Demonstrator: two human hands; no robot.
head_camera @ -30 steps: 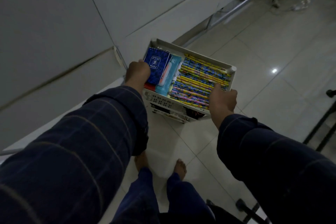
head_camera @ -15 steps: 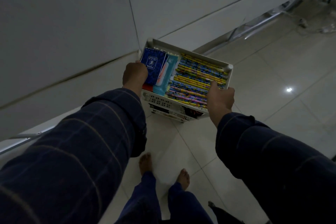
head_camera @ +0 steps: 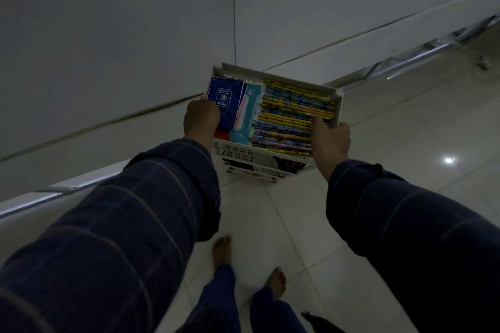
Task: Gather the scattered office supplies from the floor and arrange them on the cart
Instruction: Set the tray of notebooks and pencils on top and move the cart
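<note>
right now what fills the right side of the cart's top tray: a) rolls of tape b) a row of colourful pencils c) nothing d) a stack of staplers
b: a row of colourful pencils lies side by side across the right part of the top tray, next to the blue notebook on its left.

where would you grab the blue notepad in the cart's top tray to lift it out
Grip the blue notepad by its long outer edge, coming from above on the left. It lies flat at the tray's left end, with the teal packet overlapping its right side, so that side is blocked. The left hand already covers its near corner, so probably pinch there, thumb on the cover.
</note>
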